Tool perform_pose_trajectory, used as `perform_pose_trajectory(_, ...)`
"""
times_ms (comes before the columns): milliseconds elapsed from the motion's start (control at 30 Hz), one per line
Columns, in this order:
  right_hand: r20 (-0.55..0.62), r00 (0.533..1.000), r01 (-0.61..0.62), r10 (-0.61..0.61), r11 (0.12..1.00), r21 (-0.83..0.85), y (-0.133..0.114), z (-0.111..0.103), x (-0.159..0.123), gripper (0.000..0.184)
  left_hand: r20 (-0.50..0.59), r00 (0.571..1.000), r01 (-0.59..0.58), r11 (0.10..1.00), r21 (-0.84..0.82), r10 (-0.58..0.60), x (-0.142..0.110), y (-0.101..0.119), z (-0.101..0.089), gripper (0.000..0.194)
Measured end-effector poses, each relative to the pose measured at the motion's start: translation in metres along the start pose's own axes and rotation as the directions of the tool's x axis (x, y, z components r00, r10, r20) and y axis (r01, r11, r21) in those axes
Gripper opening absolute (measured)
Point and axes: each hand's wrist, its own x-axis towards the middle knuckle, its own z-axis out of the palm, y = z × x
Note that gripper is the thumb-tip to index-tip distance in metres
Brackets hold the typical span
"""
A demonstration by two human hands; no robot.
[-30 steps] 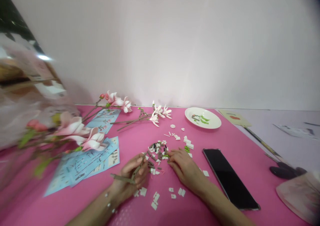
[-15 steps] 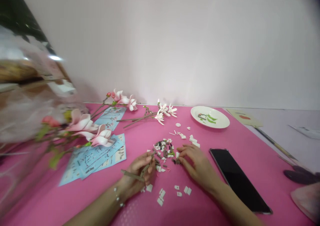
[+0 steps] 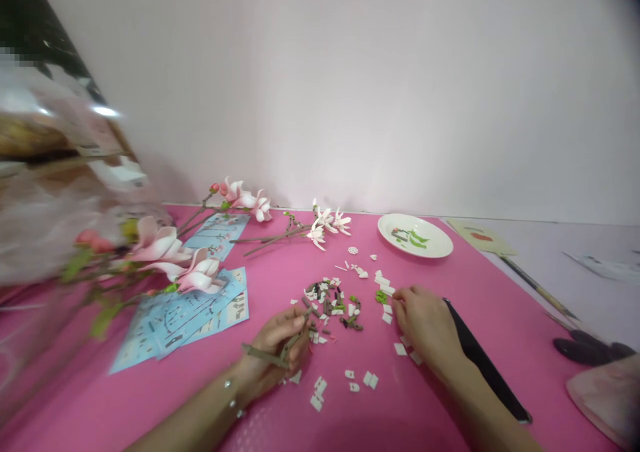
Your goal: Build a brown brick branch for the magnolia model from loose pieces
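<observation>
My left hand (image 3: 284, 345) is closed around a brown toy branch (image 3: 265, 355) of jointed pieces, just left of a pile of small building pieces (image 3: 330, 302). White, brown, dark and green bits make up that pile. To its right, my right hand (image 3: 431, 325) rests low over the table with fingers curled together. Its fingertips are beside white flat pieces (image 3: 387, 313) and a green cluster (image 3: 381, 297); whether they pinch anything is hidden. More white pieces (image 3: 401, 349) lie under and beside this hand.
Built magnolia stems (image 3: 200, 272) and blue instruction sheets (image 3: 187, 325) lie left, white flower stems (image 3: 320, 229) at the back. A white plate (image 3: 443, 244) holds green pieces. The phone (image 3: 487, 365) lies partly behind my right arm; black-handled scissors (image 3: 583, 350) are farther right.
My right hand has moved right, away from the pile, and now covers part of the phone. Green and white pieces show near its fingertips. My left hand stays put with the branch.
</observation>
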Motion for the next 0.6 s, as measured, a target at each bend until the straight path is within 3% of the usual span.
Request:
perform_pose_trajectory(167,0.037,0.999,-0.033,0.034,0.999,-0.017,-0.003,0.007,0.002,0.03,0.008,1.0,0.002,0.999,0.037,-0.002,0.002,-0.008,-0.007,0.017)
perform_pose_trajectory(367,0.053,0.998,-0.041,0.039,0.998,0.044,-0.003,0.015,0.006,0.022,0.024,0.999,0.029,0.995,0.099,-0.031,-0.001,-0.003,-0.002,0.017)
perform_pose_trajectory(600,0.03,0.999,-0.016,0.011,0.982,0.19,-0.012,0.0,0.004,0.015,-0.009,1.0,-0.005,0.995,0.096,0.006,-0.001,0.002,0.004,0.027)
